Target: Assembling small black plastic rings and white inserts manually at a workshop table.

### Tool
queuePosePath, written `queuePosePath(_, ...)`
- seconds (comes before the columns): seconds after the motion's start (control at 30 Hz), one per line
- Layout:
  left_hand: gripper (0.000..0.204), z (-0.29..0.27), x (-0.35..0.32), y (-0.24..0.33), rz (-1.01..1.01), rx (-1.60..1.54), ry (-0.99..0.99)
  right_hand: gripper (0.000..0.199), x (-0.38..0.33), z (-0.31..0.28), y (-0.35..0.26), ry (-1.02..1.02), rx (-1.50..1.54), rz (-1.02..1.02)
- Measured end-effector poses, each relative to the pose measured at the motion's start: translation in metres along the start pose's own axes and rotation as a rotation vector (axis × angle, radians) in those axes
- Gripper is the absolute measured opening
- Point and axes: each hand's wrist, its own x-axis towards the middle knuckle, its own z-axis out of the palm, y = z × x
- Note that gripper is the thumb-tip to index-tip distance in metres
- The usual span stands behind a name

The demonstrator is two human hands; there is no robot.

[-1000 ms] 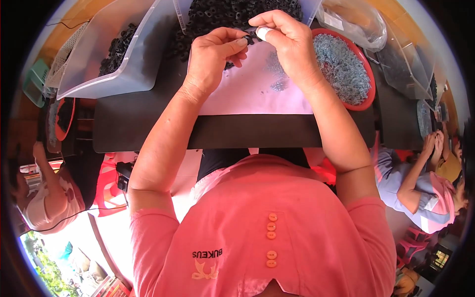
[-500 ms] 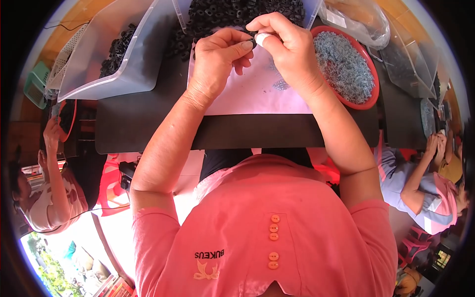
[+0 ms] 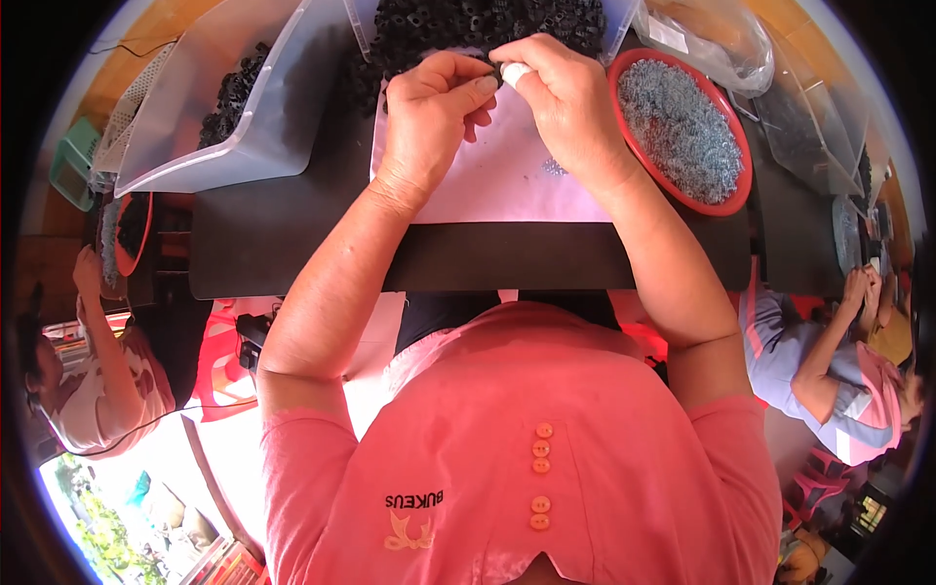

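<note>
Over the pale sheet (image 3: 487,200), my two hands meet fingertip to fingertip. My left hand (image 3: 434,112) pinches a small black part (image 3: 496,74), mostly hidden by the fingers. My right hand (image 3: 565,102) is closed against the same part from the other side, with a white wrap (image 3: 516,74) on its thumb. Whether the right fingertips also hold a tiny piece is too small to tell. A few loose silvery pieces (image 3: 554,168) lie on the sheet by my right wrist.
Beyond my hands, a bin holds many black parts (image 3: 487,24). A translucent bin (image 3: 234,156) with more stands left. At right are a red basin (image 3: 743,180) of small silvery pieces, a plastic bag (image 3: 721,49) and another clear bin (image 3: 814,136). People sit at both sides.
My hands stay together at the black part; my right hand has dropped slightly and covers more of the loose silvery pieces. At far left, another person's hand has moved lower, away from the basin there.
</note>
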Motion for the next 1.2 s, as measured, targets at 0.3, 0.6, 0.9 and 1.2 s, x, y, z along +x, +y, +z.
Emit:
queuePosePath(0.3, 0.007, 0.004, -0.001, -0.002, -0.009, -0.029, 0.020, 0.022, 0.003, 0.002, 0.000, 0.047, -0.026, -0.115)
queuePosePath(0.6, 0.013, 0.005, -0.005, -0.001, -0.049, 0.013, 0.021, 0.029, 0.001, 0.005, 0.000, 0.104, -0.011, -0.130)
queuePosePath(0.9, 0.006, 0.004, -0.003, -0.005, -0.088, 0.012, 0.057, 0.028, -0.002, 0.007, -0.001, 0.118, -0.062, -0.095)
queuePosePath(1.2, 0.009, 0.003, -0.005, -0.015, 0.092, 0.316, 0.033, 0.029, -0.003, 0.009, -0.004, 0.100, -0.156, -0.142)
